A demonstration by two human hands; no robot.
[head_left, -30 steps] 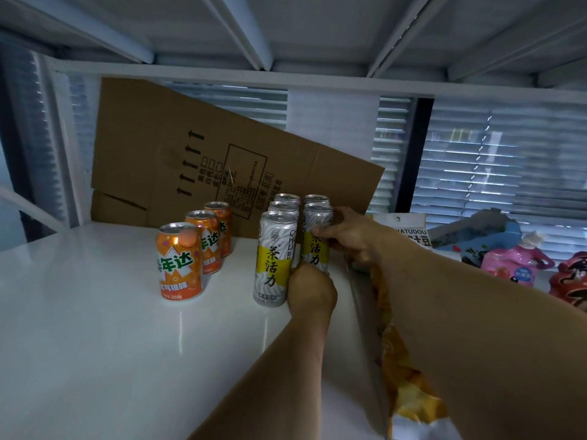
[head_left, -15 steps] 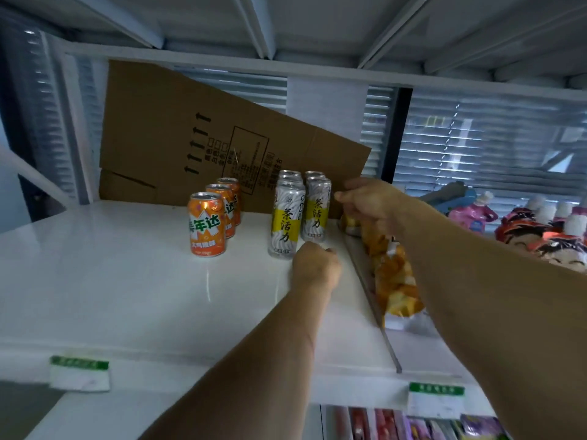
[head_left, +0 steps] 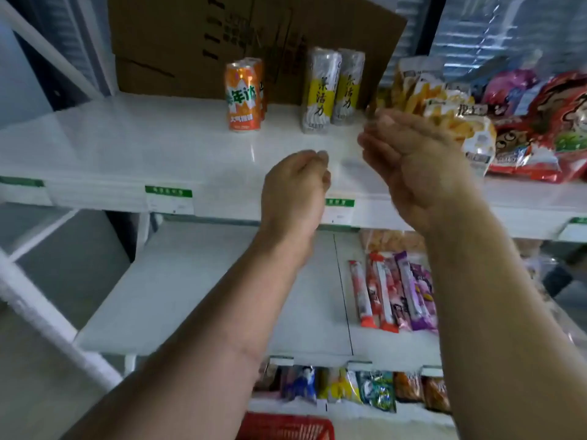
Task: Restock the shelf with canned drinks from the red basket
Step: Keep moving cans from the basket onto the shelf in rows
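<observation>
Orange cans (head_left: pixel 243 96) stand in a row on the white upper shelf (head_left: pixel 158 154). To their right stand tall silver-and-yellow cans (head_left: pixel 319 90), two side by side at the front. My left hand (head_left: pixel 293 188) hovers before the shelf edge, fingers curled shut, holding nothing. My right hand (head_left: pixel 413 157) is beside it, fingers apart and empty, in front of the snack bags. The rim of the red basket (head_left: pixel 286 427) shows at the bottom of the view, below my arms; its contents are hidden.
A cardboard sheet (head_left: pixel 254 36) leans behind the cans. Snack bags (head_left: pixel 460 122) and red packets (head_left: pixel 546 128) fill the shelf's right side. Stick snacks (head_left: pixel 394 293) lie on the lower shelf, and more packets (head_left: pixel 365 392) sit below that.
Both hands have drawn back from the silver cans to the shelf's front edge. The view has tilted down, bringing the lower shelves and the red basket into sight.
</observation>
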